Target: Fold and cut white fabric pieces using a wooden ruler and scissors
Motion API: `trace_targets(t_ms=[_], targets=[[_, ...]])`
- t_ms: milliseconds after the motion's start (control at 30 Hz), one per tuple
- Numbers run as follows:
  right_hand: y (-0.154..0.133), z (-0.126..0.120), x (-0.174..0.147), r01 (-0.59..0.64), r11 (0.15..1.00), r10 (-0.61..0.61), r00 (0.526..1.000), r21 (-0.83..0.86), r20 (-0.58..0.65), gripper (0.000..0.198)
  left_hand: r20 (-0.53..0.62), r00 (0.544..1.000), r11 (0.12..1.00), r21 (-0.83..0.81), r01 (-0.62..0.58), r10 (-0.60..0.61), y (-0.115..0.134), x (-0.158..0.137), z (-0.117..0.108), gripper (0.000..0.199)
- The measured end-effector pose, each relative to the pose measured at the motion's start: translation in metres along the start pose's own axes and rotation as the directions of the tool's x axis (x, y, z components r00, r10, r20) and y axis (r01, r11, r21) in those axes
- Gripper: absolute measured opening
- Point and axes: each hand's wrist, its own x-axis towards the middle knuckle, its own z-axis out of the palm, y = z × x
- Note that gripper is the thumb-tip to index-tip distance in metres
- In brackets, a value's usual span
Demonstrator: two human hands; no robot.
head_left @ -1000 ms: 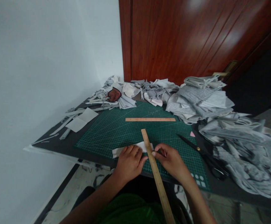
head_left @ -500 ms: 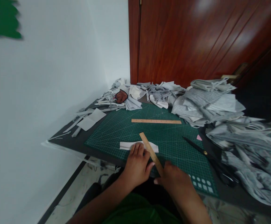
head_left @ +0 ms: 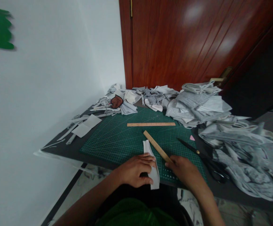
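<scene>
My left hand (head_left: 136, 171) lies over the middle of a narrow white fabric strip (head_left: 155, 180), its fingers curled across the strip and the thumb at its left edge. One end of the strip points away from me; the near end reaches past the front edge of the green cutting mat (head_left: 110, 141). My right hand (head_left: 183, 169) is closed around the near end of a wooden ruler (head_left: 158, 147). That ruler slants up to the left, just right of the strip. Whether it touches the mat I cannot tell.
A second wooden ruler (head_left: 151, 124) lies across the mat farther back. Black scissors (head_left: 209, 164) and a small pink piece (head_left: 192, 137) are at the right. Heaped grey fabric (head_left: 197, 106) lines the back and right; pale scraps (head_left: 86, 125) lie left, beside the wall.
The fabric strip has turned from lying crosswise to pointing away from me, with my left hand on it. My right hand has lifted or shifted the ruler slightly rightward. The view has shifted a little.
</scene>
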Motion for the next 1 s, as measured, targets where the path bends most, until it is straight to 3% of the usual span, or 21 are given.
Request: trace_targets(t_ms=[67, 133, 233, 300, 400, 533, 633, 733, 833, 1000], targets=[[0.003, -0.005, 0.001, 0.052, 0.998, -0.055, 0.994, -0.031, -0.09, 0.025, -0.016, 0.999, 0.994, -0.097, -0.041, 0.04, 0.003, 0.004, 0.003, 0.025], [0.0, -0.006, 0.001, 0.147, 0.988, -0.153, 0.978, -0.055, -0.141, 0.026, -0.077, 0.997, 0.997, -0.076, -0.001, -0.004, 0.005, 0.005, 0.008, 0.026], [-0.012, -0.001, 0.003, 0.207, 0.973, -0.222, 0.958, -0.1, -0.18, 0.025, -0.2, 0.961, 0.963, 0.153, 0.221, -0.188, 0.008, 0.005, 0.016, 0.02], [-0.02, 0.002, 0.003, 0.207, 0.97, -0.231, 0.952, -0.13, -0.201, 0.024, -0.245, 0.922, 0.884, 0.291, 0.365, -0.3, 0.012, 0.005, 0.021, 0.039], [-0.021, 0.0, 0.002, 0.215, 0.967, -0.243, 0.936, -0.134, -0.254, 0.026, -0.223, 0.893, 0.819, 0.361, 0.447, -0.39, 0.016, 0.005, 0.022, 0.052], [-0.01, -0.009, 0.0, 0.202, 0.971, -0.234, 0.909, -0.126, -0.344, 0.035, -0.146, 0.911, 0.847, 0.335, 0.412, -0.385, 0.015, -0.002, 0.013, 0.061], [-0.005, -0.01, 0.003, 0.255, 0.964, -0.267, 0.91, -0.08, -0.319, 0.043, -0.064, 0.941, 0.904, 0.264, 0.337, -0.333, 0.008, -0.013, -0.002, 0.063], [-0.004, -0.005, 0.009, 0.302, 0.95, -0.311, 0.918, -0.072, -0.247, 0.046, -0.029, 0.952, 0.934, 0.183, 0.306, -0.306, 0.0, -0.021, -0.013, 0.047], [-0.004, -0.001, 0.014, 0.327, 0.939, -0.34, 0.929, -0.105, -0.149, 0.048, -0.08, 0.95, 0.935, 0.171, 0.31, -0.301, -0.004, -0.026, -0.012, 0.031], [0.011, -0.004, 0.015, 0.318, 0.946, -0.322, 0.945, -0.062, -0.054, 0.048, -0.218, 0.92, 0.876, 0.295, 0.38, -0.326, -0.002, -0.031, 0.002, 0.027]])
